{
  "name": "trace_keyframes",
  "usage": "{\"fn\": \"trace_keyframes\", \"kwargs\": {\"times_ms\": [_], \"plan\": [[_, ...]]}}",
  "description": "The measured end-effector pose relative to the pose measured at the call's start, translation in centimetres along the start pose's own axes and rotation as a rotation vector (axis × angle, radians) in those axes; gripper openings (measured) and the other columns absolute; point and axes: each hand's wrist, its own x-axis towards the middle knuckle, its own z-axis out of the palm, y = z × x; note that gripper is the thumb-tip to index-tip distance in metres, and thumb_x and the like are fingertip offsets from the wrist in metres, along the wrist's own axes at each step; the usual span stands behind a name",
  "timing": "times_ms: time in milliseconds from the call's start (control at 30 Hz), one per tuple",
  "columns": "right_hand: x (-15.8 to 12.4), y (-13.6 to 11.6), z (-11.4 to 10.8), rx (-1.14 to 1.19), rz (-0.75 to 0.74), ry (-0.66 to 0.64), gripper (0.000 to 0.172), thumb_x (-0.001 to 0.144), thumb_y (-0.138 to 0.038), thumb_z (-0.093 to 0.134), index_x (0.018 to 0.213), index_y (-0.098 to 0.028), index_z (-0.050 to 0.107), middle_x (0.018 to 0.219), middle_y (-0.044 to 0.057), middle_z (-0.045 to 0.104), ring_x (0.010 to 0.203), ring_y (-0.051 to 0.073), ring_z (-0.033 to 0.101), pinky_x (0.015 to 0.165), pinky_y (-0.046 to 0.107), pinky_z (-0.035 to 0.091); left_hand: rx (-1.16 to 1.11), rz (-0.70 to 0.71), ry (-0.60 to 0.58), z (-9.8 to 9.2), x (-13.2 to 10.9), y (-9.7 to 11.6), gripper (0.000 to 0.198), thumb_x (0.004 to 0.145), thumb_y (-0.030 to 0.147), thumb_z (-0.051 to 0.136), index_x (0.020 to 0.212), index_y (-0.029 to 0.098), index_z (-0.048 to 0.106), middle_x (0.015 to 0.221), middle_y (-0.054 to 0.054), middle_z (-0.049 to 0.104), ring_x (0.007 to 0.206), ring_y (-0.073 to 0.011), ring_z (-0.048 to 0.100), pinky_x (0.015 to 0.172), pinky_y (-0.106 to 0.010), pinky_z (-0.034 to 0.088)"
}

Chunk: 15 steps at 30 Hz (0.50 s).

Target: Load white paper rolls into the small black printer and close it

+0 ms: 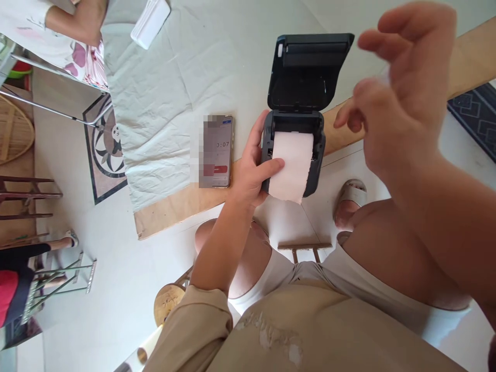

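Observation:
My left hand (256,170) is closed around a black portable receipt printer (320,155), held over the front edge of the table. Its hinged lid (310,72) stands raised, away from me. White paper (292,170) from the roll lies in the printer's bay, its torn end hanging over the near side. My left thumb presses on the paper's left edge. To the right of the lid, my right hand (406,98) is raised, slightly blurred. Its fingers are bent and apart, touching neither printer nor paper, and I see nothing held in them.
A phone (220,150) showing a timer lies on the cloth-covered table (163,103), left of the printer. A white stack (150,23) rests farther back. At the upper left is another person's arm (79,23). A wooden stool (168,301) stands beside me, and another person sits at far left.

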Motion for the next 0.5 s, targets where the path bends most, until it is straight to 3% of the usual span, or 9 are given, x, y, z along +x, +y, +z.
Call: {"fn": "trace_keyframes", "kwargs": {"times_ms": [67, 167, 300, 400, 500], "plan": [[0.9, 0.9, 0.1, 0.162, 0.174, -0.043, 0.039, 0.094, -0.05, 0.057, 0.131, -0.037, 0.053, 0.128, 0.003, 0.064, 0.081, 0.016, 0.061, 0.046, 0.028, 0.038, 0.01, -0.01, -0.01, 0.1, 0.0, 0.1, 0.075, 0.074, 0.035, 0.092, 0.141, 0.039, 0.06, 0.149, 0.002, 0.065, 0.137, -0.0338, 0.066, 0.097, -0.038, 0.063], [1.3, 1.7, 0.4, 0.243, 0.181, -0.105, 0.038, 0.098, -0.058, 0.047, 0.123, -0.033, 0.06, 0.112, 0.001, 0.067, 0.054, 0.009, 0.044, 0.044, 0.028, 0.03, 0.035, -0.023, 0.013, 0.0, 0.1, 0.1, 0.076, 0.071, 0.038, 0.094, 0.139, 0.039, 0.061, 0.143, 0.001, 0.067, 0.138, -0.0342, 0.064, 0.099, -0.037, 0.062], [0.4, 1.9, 0.9, 0.147, 0.111, -0.197, 0.029, 0.094, -0.052, 0.062, 0.101, -0.025, 0.071, 0.102, 0.001, 0.066, 0.068, 0.007, 0.053, 0.057, 0.022, 0.041, 0.041, 0.023, 0.017, 0.0, 0.1, -0.1, 0.075, 0.072, 0.038, 0.094, 0.139, 0.038, 0.06, 0.143, 0.001, 0.066, 0.142, -0.0324, 0.061, 0.103, -0.036, 0.061], [-0.3, 2.2, 1.3, 0.038, 0.094, -0.357, 0.045, 0.084, -0.048, 0.075, 0.124, -0.029, 0.067, 0.12, 0.001, 0.066, 0.092, 0.011, 0.061, 0.068, 0.021, 0.052, -0.016, 0.063, 0.042, 0.3, -0.1, -0.1, 0.062, 0.081, 0.049, 0.086, 0.136, 0.034, 0.061, 0.144, 0.0, 0.066, 0.147, -0.0324, 0.057, 0.107, -0.039, 0.059], [-0.6, 2.6, 1.5, 0.073, 0.114, -0.453, 0.057, 0.084, -0.042, 0.075, 0.137, -0.031, 0.057, 0.126, 0.002, 0.065, 0.095, 0.012, 0.064, 0.068, 0.022, 0.057, -0.059, 0.022, 0.081, 0.4, -0.2, -0.1, 0.051, 0.087, 0.054, 0.079, 0.13, 0.031, 0.063, 0.126, -0.003, 0.073, 0.143, -0.0333, 0.061, 0.104, -0.041, 0.062]]}}
